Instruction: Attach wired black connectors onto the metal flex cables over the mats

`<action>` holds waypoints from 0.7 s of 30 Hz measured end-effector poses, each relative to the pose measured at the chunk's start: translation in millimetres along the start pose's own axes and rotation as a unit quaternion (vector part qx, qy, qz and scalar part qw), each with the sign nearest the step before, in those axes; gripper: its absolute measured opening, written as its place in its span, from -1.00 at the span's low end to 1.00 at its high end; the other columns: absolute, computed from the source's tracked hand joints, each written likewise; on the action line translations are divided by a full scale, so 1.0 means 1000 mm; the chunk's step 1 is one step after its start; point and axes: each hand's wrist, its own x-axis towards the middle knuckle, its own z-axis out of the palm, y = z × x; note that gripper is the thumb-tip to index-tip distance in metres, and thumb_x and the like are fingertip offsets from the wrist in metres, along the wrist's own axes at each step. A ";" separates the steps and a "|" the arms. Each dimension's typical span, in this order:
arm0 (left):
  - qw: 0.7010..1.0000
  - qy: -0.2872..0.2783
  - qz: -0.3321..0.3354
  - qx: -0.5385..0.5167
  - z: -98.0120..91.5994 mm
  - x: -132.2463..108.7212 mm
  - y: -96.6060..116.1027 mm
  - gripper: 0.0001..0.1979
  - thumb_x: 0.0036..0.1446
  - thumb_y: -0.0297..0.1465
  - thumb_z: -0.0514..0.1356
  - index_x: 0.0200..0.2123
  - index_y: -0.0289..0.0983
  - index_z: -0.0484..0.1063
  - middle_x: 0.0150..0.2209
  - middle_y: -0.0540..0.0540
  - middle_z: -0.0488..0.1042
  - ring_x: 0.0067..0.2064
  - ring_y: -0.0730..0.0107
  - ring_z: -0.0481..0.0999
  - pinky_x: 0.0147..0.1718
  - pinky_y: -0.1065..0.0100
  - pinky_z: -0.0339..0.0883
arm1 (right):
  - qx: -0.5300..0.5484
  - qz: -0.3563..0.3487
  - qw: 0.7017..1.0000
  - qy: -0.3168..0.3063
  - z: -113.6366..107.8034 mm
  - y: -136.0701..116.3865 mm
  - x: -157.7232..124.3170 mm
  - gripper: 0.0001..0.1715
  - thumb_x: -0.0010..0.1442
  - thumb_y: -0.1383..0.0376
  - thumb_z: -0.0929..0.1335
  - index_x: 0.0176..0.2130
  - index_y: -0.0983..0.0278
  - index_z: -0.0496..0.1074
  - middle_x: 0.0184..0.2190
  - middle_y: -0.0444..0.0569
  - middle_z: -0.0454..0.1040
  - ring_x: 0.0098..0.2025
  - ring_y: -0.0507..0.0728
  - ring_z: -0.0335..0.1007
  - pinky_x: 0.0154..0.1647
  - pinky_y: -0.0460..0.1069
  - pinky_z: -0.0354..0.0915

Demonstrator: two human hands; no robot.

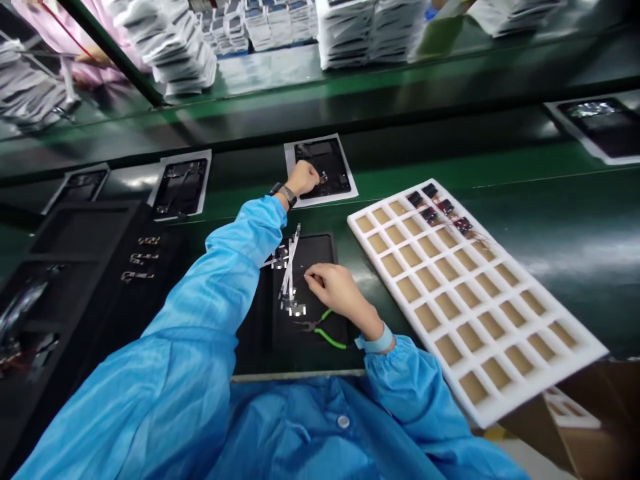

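Observation:
My left hand (303, 178), a dark watch at its wrist, reaches over a black tablet-like housing (330, 157) lying on a white sheet (349, 180). Its fingers are pinched at a small silvery part on the housing; whether they grip it I cannot tell. Closer to me, my right hand (339, 288) is closed in a pinch above a black tray (320, 250), and anything between its fingertips is too small to name. Thin white flex cables (290, 267) with metal ends lie in that tray, left of the right hand. Green-handled pliers (320, 328) rest just below it.
To the right is a white foam tray (417, 280) with several small dark parts (440, 207) in its far pockets. More housings (181, 187) lie on sheets along the green bench. A black tray (85, 230) is at left. Wrapped stacks (345, 33) fill the shelf behind.

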 end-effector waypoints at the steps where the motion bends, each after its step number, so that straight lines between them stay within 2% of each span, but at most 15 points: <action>1: 1.000 0.001 0.001 -0.001 -0.003 0.001 -0.002 -0.85 0.16 -0.50 0.30 -0.20 -0.36 0.65 -0.13 -0.29 0.69 -0.03 0.08 0.61 0.04 0.14 0.45 | 0.002 0.001 1.000 0.000 0.000 0.000 0.000 -0.84 0.42 0.35 0.37 -0.22 0.24 0.57 -0.38 -0.10 0.53 -0.34 0.08 0.36 -0.28 -0.02 0.07; 4: 1.000 0.003 0.010 0.009 -0.014 -0.003 -0.004 -0.86 0.11 -0.56 0.32 -0.24 -0.42 0.67 -0.16 -0.35 0.70 -0.07 0.05 0.64 -0.01 0.14 0.46 | 0.000 0.007 1.000 0.001 -0.001 0.001 0.002 -0.84 0.41 0.34 0.37 -0.22 0.24 0.58 -0.40 -0.10 0.53 -0.37 0.08 0.36 -0.30 -0.02 0.09; 7: 0.999 0.035 0.020 0.029 -0.030 -0.018 0.000 -0.85 0.12 -0.57 0.35 -0.21 -0.43 0.68 -0.10 -0.39 0.70 0.00 0.01 0.64 0.04 0.12 0.46 | -0.007 0.000 1.000 0.004 -0.002 0.002 0.002 -0.81 0.41 0.31 0.35 -0.20 0.23 0.59 -0.39 -0.07 0.56 -0.37 0.11 0.42 -0.29 -0.01 0.15; 9: 0.995 0.057 0.048 0.062 -0.048 -0.035 0.006 -0.82 0.14 -0.58 0.36 -0.16 -0.42 0.68 -0.05 -0.39 0.69 0.04 0.02 0.65 0.06 0.12 0.45 | -0.009 -0.012 1.000 0.008 -0.002 0.004 0.001 -0.75 0.42 0.25 0.32 -0.18 0.22 0.60 -0.36 -0.02 0.62 -0.34 0.16 0.49 -0.27 0.00 0.22; 10: 0.988 0.048 0.093 0.112 -0.061 -0.045 0.010 -0.82 0.16 -0.57 0.36 -0.14 -0.44 0.67 -0.04 -0.42 0.69 0.05 0.00 0.66 0.05 0.10 0.46 | -0.010 -0.017 1.000 0.010 -0.002 0.005 0.001 -0.72 0.42 0.21 0.31 -0.18 0.22 0.61 -0.33 0.01 0.65 -0.32 0.18 0.52 -0.26 0.02 0.26; 12: 0.979 0.027 0.123 0.158 -0.095 -0.068 0.017 -0.89 0.22 -0.52 0.35 -0.20 -0.44 0.68 -0.07 -0.36 0.70 0.07 0.07 0.67 0.05 0.15 0.45 | -0.013 -0.022 1.000 0.013 -0.002 0.008 0.002 -0.66 0.40 0.14 0.29 -0.18 0.22 0.62 -0.29 0.05 0.69 -0.30 0.22 0.57 -0.24 0.04 0.34; 15: 0.973 0.016 0.121 0.195 -0.164 -0.120 0.025 -0.89 0.22 -0.42 0.42 -0.23 -0.38 0.67 -0.06 -0.26 0.71 0.13 0.13 0.64 -0.01 0.18 0.41 | -0.015 -0.019 1.000 0.017 -0.004 0.014 0.008 -0.58 0.33 0.01 0.31 -0.22 0.20 0.64 -0.26 0.06 0.72 -0.34 0.23 0.61 -0.28 0.05 0.40; 18: 0.969 0.019 0.133 0.208 -0.243 -0.204 0.025 -0.88 0.26 -0.39 0.38 -0.24 -0.37 0.63 -0.06 -0.12 0.70 0.11 0.17 0.62 0.08 0.16 0.36 | -0.018 0.001 1.000 0.013 -0.007 0.017 0.011 -0.50 0.26 -0.10 0.34 -0.23 0.21 0.66 -0.30 0.05 0.72 -0.46 0.19 0.56 -0.37 0.04 0.41; 21: 0.968 0.049 0.091 0.230 -0.312 -0.307 -0.001 -0.84 0.31 -0.33 0.34 -0.14 -0.30 0.66 -0.14 -0.04 0.67 -0.02 0.30 0.64 0.09 0.21 0.39 | -0.024 0.020 0.999 0.005 -0.012 0.017 0.009 -0.42 0.20 -0.19 0.37 -0.24 0.21 0.66 -0.31 0.05 0.72 -0.51 0.18 0.53 -0.40 0.05 0.43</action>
